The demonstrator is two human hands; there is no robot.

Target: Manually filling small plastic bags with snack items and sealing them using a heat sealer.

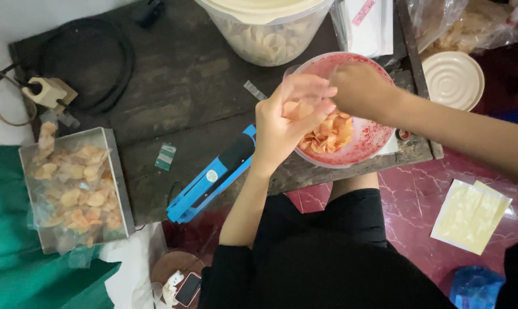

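Dark wood table (pixel 184 86), low, seen from above. Far edge centre: big clear tub (pixel 267 28) w/ pale lid, full of crackers. Just right of it a stack of clear bags (pixel 367 23). Off the table's right edge, a round cream lid (pixel 453 80) on the red floor; behind it a plastic sack (pixel 470 26) of more crackers. Far left on table: black cable (pixel 99 63) coiled, beige plug (pixel 47 91) by it. Left front: metal tray (pixel 119 177) packed w/ bagged crackers, overhanging green cloth (pixel 19 240). Blue sealer (pixel 210 180) lies diagonally at table's front edge, its black-padded end near the left wrist. Small green label scrap (pixel 166 155) between tray and sealer. Floor right: yellowish flat pack (pixel 470 214), blue bag (pixel 476 286) at btm corner. Phone (pixel 188 288) on a round brown board near the knee. Person's lap in black fills btm centre.

Pink bowl (pixel 362 143) sits at table's front right, red-smeared inside, holds orange-pale crackers (pixel 327 134) in its lower half. Nothing blocks the bowl but the hands themselves.

L hand (pixel 287 120) over bowl's left rim, fingers curled round a small clear bag (pixel 299 106) w/ a few crackers in it, gripping it. R hand (pixel 362 88) above bowl's far side, fingers bunched toward the bag mouth; back of hand faces cam, so can't tell whether it pinches crackers or bag edge, or how tight.
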